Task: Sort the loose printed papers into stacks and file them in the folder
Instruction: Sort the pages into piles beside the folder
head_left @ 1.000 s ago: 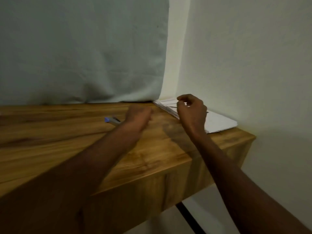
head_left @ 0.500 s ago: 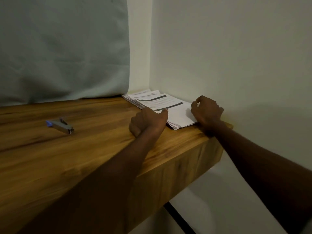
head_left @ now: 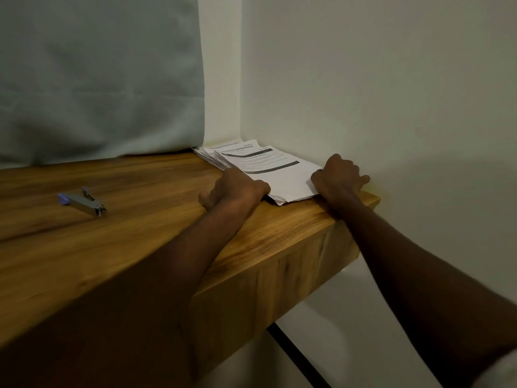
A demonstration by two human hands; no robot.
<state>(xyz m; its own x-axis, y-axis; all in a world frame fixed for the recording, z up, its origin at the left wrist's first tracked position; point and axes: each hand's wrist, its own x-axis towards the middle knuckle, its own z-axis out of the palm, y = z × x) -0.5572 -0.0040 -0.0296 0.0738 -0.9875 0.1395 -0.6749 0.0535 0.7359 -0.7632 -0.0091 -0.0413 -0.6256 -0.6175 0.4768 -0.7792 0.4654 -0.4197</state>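
The papers [head_left: 275, 175] lie in the worktop's [head_left: 140, 233] corner at 1 o'clock, between curled fingers: left hand [head_left: 235, 187] grips their 9 o'clock edge, right hand [head_left: 340, 175] their 3 o'clock edge.

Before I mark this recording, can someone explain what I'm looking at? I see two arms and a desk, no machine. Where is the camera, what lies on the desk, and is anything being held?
There is no machine: a person works with bare hands, and one wide-angle camera on their head looks forward and down. The wooden desk stands in a wall corner. On it lie a fanned pile of printed papers and, apart to the left, a metal stapler. The left hand, fingers curled, is at the pile's left edge; the right hand is at its right edge. Whether either actually grips the sheets is hidden. No folder is in view.
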